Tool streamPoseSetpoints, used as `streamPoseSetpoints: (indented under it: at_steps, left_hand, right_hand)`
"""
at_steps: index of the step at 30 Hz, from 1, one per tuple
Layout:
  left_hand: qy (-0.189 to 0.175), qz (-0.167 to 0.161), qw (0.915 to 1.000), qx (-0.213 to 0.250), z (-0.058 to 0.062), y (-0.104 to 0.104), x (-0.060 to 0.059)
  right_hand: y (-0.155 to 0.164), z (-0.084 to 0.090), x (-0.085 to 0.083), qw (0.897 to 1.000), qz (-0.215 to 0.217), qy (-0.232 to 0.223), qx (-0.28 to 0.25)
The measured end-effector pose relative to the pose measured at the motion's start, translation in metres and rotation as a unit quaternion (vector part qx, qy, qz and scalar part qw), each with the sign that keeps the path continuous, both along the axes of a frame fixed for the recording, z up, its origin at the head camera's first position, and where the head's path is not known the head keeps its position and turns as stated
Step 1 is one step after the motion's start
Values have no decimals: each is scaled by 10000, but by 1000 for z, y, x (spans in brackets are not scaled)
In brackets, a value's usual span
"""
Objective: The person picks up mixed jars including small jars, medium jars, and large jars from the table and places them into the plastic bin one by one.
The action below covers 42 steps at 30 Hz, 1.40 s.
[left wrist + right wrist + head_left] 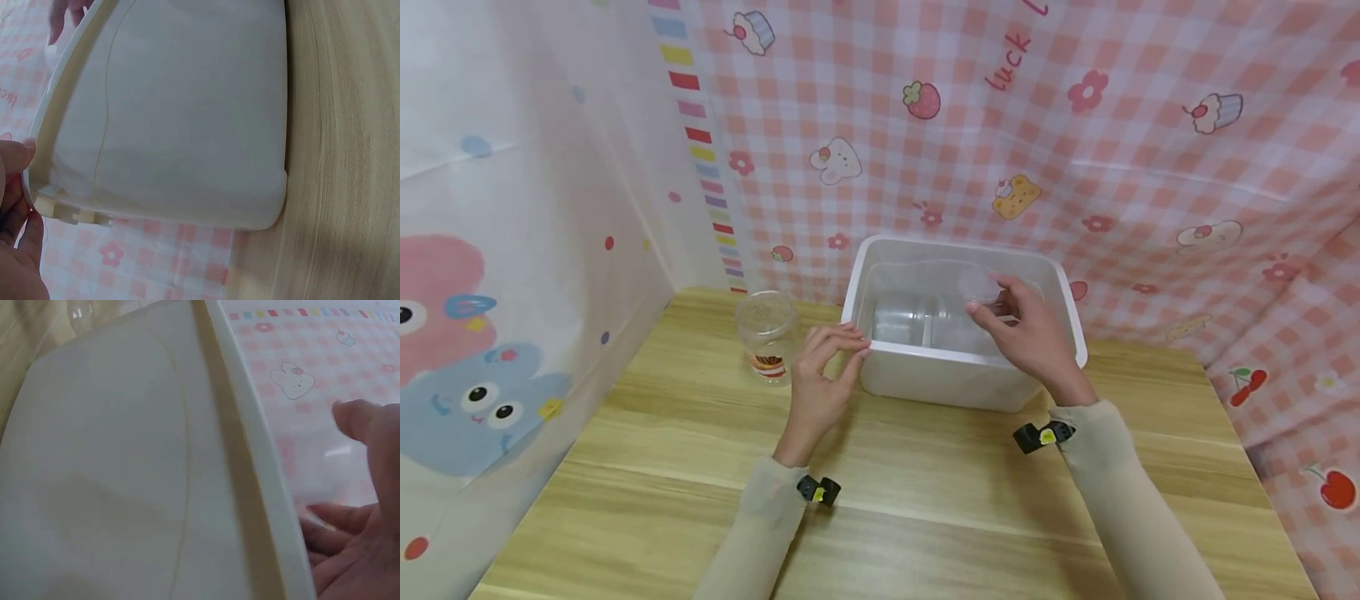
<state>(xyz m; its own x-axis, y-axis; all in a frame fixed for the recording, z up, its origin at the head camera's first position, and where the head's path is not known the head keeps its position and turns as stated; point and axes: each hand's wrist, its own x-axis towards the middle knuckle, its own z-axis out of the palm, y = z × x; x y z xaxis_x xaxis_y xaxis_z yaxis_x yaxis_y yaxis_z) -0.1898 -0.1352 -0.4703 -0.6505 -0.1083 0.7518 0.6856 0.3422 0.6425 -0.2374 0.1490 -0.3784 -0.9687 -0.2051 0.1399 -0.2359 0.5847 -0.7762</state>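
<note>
Nearest you is the wood-grain table [925,492], smooth and pale. Your left hand [820,375] rests at the near-left corner of the white plastic bin [958,379], a rounded rectangular tub with a thick rim; its fingers are curled loosely and touch the rim. Your right hand [1030,333] is over the bin and pinches a clear round lid [979,286]. Clear containers inside the bin are hard to make out. A clear jar [767,333] stands left of the bin.
</note>
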Motion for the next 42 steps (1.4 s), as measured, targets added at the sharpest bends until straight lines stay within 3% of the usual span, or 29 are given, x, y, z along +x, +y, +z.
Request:
streamPoseSetpoints:
  at_steps: [4,7,13,19,27,36,42]
  left_hand:
    - [31,-27,10000,17,-1,1,-1]
    - [33,-45,10000,29,-1,2,-1]
    - [-7,-32,10000,41,0,1,1]
    - [-84,5,10000,5,0,0,2]
    - [3,17,10000,-7,1,1,1]
    - [-22,42,10000,-41,2,2,1]
    - [19,53,10000,-57,1,1,1]
  right_hand:
    - [4,3,1,9999,78,2,-132]
    - [10,6,4,9994,8,280,-224]
    - [24,9,12,9944,-114,1052,18]
    - [38,7,24,9876,-216,1491,447]
    - [52,-8,35,9723,-211,2292,420]
    - [59,-32,51,9693,-490,2386,341]
    - [63,-47,57,9587,-691,2759,-37]
